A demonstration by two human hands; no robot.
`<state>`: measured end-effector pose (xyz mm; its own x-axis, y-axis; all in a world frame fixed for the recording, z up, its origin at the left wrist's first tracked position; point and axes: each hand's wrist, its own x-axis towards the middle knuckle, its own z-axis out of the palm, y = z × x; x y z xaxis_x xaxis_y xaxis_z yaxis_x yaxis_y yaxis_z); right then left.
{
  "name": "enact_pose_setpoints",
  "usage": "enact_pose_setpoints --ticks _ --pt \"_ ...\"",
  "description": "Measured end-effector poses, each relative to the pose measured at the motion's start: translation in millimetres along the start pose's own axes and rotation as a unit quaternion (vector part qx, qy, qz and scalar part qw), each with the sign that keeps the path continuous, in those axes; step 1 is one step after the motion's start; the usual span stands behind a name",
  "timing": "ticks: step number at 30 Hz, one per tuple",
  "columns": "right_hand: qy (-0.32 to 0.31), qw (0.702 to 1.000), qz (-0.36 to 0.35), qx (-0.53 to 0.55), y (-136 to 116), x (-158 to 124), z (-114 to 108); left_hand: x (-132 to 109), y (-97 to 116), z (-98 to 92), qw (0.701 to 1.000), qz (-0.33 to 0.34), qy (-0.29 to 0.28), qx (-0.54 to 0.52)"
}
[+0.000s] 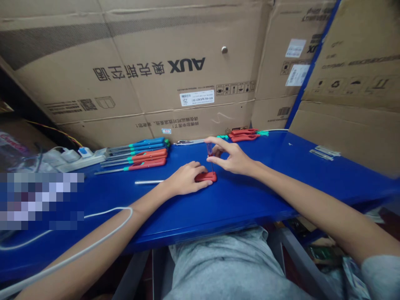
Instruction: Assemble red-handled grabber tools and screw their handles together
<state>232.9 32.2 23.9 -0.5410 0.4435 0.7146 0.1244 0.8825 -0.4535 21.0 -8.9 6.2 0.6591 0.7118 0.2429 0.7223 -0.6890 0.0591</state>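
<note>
My left hand (187, 179) presses a red-handled long-nosed lighter (211, 177) flat on the blue table, fingers closed round its handle. The lighter's metal tube (148, 182) points left from under that hand. Between thumb and fingers of my right hand (233, 155) stands a small screwdriver (210, 149) with a see-through reddish handle. It is nearly upright, and its thin shaft reaches down to the right end of the red handle. Whether the tip sits in a screw is too small to tell.
Several blue and red long-nosed lighters (146, 155) lie at the left, near a white power strip (84, 161). More red handles (243, 135) rest at the back. A white cable (103, 241) crosses over my left forearm. Cardboard walls (140, 96) edge the table; clear strips (323, 153) lie right.
</note>
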Motion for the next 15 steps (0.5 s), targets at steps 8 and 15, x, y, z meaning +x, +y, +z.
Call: enact_pose_setpoints --ticks 8,15 --pt "0.002 1.000 -0.009 -0.004 -5.4 0.2 0.1 0.4 0.0 0.2 1.000 -0.008 -0.001 0.001" --pt "-0.001 0.999 -0.034 0.021 -10.2 -1.1 1.3 1.4 1.7 -1.3 1.000 -0.009 -0.009 -0.009"
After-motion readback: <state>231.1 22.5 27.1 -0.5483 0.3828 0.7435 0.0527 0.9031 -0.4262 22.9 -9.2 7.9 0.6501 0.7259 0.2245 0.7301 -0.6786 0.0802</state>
